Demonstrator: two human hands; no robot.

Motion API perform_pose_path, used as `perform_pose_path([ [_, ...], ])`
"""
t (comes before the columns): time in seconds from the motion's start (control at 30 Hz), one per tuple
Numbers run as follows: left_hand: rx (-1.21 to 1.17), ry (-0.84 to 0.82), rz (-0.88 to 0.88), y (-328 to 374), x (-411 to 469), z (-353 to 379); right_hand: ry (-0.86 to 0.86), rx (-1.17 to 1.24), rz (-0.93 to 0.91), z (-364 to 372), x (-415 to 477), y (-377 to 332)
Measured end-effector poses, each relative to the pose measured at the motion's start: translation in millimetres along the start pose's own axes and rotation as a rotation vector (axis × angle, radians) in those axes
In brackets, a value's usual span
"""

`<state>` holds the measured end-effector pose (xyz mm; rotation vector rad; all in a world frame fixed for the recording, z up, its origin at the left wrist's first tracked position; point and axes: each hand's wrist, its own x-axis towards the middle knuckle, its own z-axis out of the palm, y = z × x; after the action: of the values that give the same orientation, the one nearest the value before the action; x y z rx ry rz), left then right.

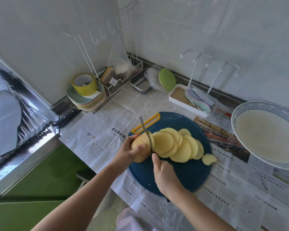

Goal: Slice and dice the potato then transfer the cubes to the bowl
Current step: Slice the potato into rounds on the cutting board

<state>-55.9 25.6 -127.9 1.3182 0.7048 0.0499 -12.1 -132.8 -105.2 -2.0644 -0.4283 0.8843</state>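
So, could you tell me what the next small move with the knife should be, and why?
Probably press the knife straight down to finish this slice. Its blade sits in the potato that the left hand grips, the right hand holds the handle, and a chunk is still uncut beside the fanned slices on the cutting board.

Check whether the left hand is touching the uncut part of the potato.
Touching. The head view shows the left hand gripping the uncut potato, its thumb pressed on the skin.
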Motion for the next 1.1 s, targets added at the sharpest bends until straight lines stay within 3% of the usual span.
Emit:
perform_pose_path([
  [0.4, 0.01, -0.028, -0.002, -1.1, -0.1, -3.5, -0.051, 0.078, 0.133, 1.4, 5.2, -3.4],
  [0.67, -0.007, -0.093, -0.044, 8.1, 7.6, -11.8, 0.033, -0.034, 0.012, 12.0, 6.3, 3.1],
  [0.9, 0.124, -0.137, -0.009, 9.2, 4.4, -9.9, -0.071, 0.187, 0.189, 7.4, 5.5, -2.1],
  [1.1, 0.105, -0.178, -0.029, 12.2, 9.6, -13.9, -0.03, 0.183, 0.147, 15.8, 5.5, 3.6],
])
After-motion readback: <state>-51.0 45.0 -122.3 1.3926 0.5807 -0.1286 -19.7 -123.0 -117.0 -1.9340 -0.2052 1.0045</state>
